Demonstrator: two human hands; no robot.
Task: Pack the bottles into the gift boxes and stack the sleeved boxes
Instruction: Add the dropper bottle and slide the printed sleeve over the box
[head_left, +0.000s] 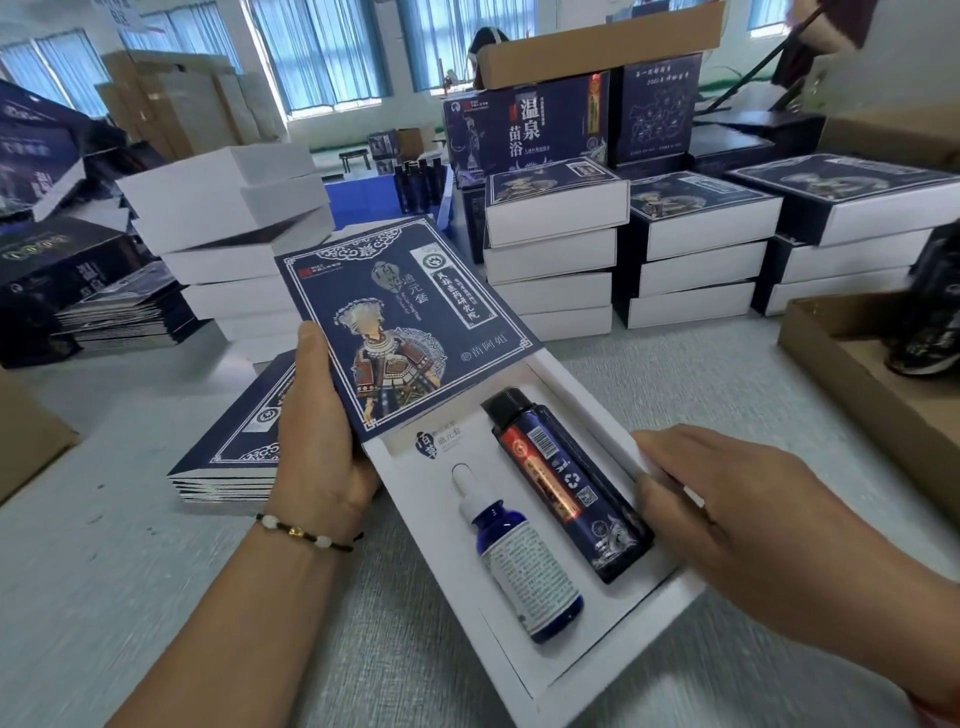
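A white gift box (524, 670) lies open in front of me, holding a blue dropper bottle (524, 566) on the left and a dark blue bottle with a black cap (561, 483) on the right. A dark blue printed sleeve (410, 322) covers the box's far end. My left hand (317, 431) grips the sleeve's left edge, thumb on top. My right hand (727, 514) grips the box's right wall, fingers curled over its rim.
A pile of flat blue sleeves (228, 462) lies behind my left hand. Stacks of sleeved boxes (556, 244) stand at the back right, plain white boxes (223, 208) at the back left. An open cardboard carton (878, 384) sits at the right.
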